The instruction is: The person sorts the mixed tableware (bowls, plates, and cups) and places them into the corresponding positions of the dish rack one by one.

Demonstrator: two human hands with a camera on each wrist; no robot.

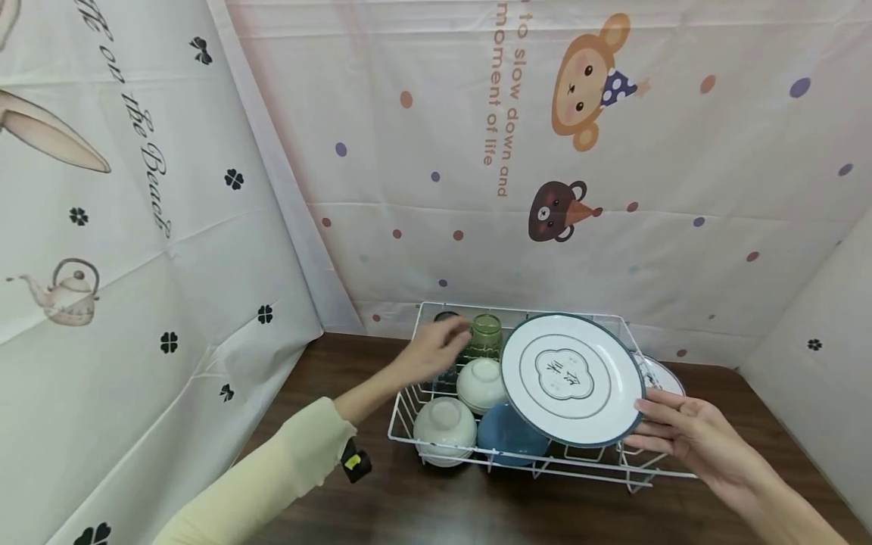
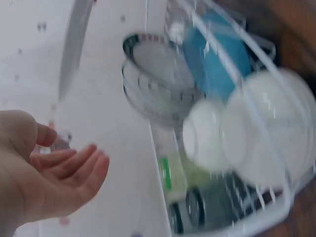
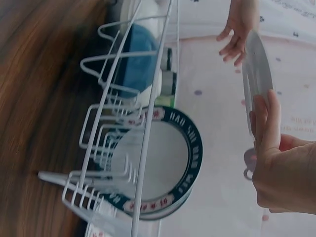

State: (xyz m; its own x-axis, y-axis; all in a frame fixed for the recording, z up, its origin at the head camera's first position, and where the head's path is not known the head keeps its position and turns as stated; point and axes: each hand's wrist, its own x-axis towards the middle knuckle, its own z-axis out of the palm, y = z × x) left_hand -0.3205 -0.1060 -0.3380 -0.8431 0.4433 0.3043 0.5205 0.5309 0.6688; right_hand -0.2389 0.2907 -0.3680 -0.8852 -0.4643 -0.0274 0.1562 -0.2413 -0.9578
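My right hand (image 1: pixel 702 435) pinches a white plate (image 1: pixel 599 378) with a dark blue rim by its right edge, thumb on the face. The plate is held up over the dish rack (image 3: pixel 143 163), tilted towards the head camera. My left hand (image 1: pixel 436 350) is apart from the plate, raised to its left with fingers loosely bent and nothing in them. In the head view it overlaps the glasses at the back left of the rack. The left wrist view is blurred, but shows that palm turned towards the plate's edge.
White bowls (image 1: pixel 445 424) and a blue bowl (image 1: pixel 507 431) lie upside down in the rack's front left. Behind them stand a green glass (image 1: pixel 487 333) and dark glasses (image 2: pixel 197 207). Green-rimmed plates (image 3: pixel 195 143) stand in the wire slots. Patterned cloth (image 1: pixel 409 151) hangs behind the brown table (image 1: pixel 334 393).
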